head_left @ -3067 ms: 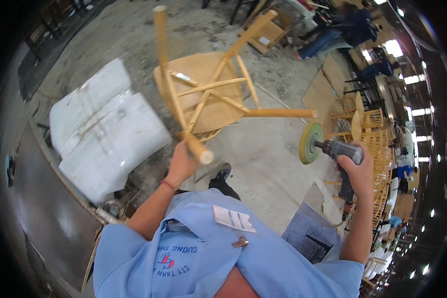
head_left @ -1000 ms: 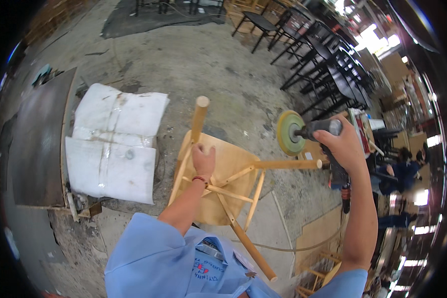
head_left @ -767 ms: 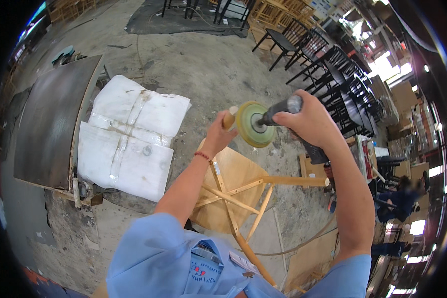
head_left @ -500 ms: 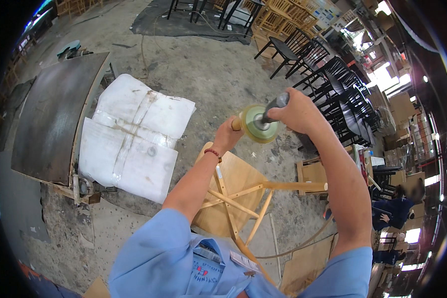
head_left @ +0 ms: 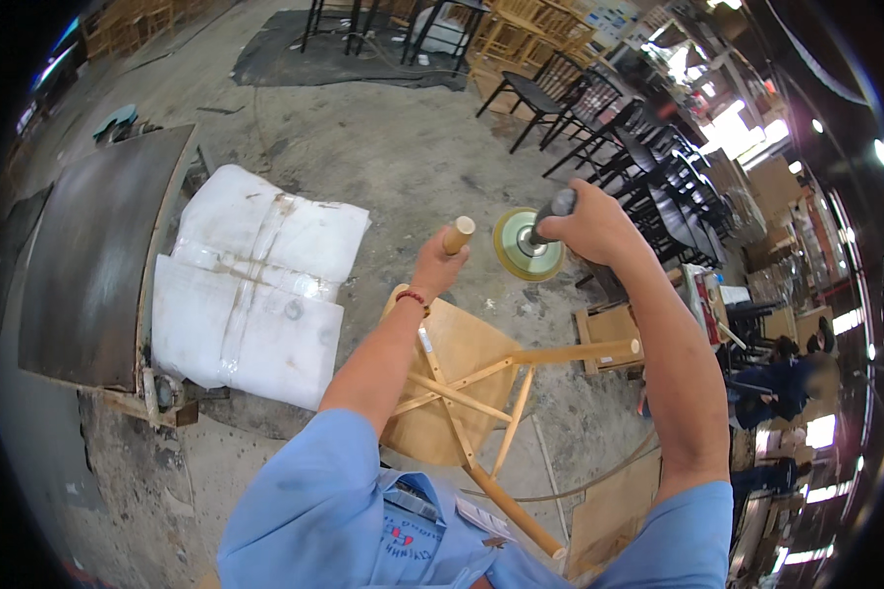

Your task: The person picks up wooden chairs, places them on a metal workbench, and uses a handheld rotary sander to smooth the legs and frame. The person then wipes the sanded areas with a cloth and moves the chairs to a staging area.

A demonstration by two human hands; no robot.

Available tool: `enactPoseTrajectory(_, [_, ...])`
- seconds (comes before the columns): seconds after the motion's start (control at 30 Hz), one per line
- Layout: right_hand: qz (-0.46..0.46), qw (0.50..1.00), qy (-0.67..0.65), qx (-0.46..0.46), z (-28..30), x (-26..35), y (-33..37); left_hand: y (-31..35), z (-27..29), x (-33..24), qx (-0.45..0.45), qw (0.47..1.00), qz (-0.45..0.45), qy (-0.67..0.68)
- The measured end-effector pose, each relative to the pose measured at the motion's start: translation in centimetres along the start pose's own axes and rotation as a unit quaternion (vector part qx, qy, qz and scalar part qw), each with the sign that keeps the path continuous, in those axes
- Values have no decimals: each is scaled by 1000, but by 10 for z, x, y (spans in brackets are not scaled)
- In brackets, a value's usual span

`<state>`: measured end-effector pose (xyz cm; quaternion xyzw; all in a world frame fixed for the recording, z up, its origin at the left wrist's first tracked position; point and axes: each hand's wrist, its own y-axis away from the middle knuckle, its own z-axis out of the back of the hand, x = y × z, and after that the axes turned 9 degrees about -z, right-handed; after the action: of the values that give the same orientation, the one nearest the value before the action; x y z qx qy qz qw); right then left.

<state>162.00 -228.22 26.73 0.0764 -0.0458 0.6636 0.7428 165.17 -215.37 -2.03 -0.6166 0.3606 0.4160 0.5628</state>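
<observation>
A light wooden chair [head_left: 473,329] stands upturned in front of me, its seat underside, cross braces and legs showing. My left hand [head_left: 439,265] is wrapped round one chair leg [head_left: 459,236], just below its round end. In my right hand [head_left: 593,226] is a handheld disc sander [head_left: 528,245], gripped by its dark body. Its round disc, pale green with a yellowish rim, sits just right of that leg end, with a gap between them. Two other legs point right and toward me.
A white taped, wrapped stack [head_left: 246,285] lies left, beside a dark-topped table [head_left: 103,265]. Black chairs [head_left: 663,187] crowd the far right. A wooden crate [head_left: 609,339] stands right of the chair, and a hose [head_left: 599,479] curves over the floor. People [head_left: 781,388] are at the far right.
The sander's disc has come away from the held leg's end toward the right, leaving a gap. My left hand still grips the leg. The whole view has shifted slightly.
</observation>
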Motion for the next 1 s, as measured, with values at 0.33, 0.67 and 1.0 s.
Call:
enactPoseTrajectory(0.33, [-209,847,-465,-152,124,-149,298,32,81,12,240,953,61,-173])
enactPoseTrajectory(0.67, [-28,337,-896,-289,-40,-146,537,227,275,-45,247,926,106,-264])
enactPoseTrajectory(1.0, [137,350,-926,-29,-63,1,472,396,429,-70,188,876,320,-307])
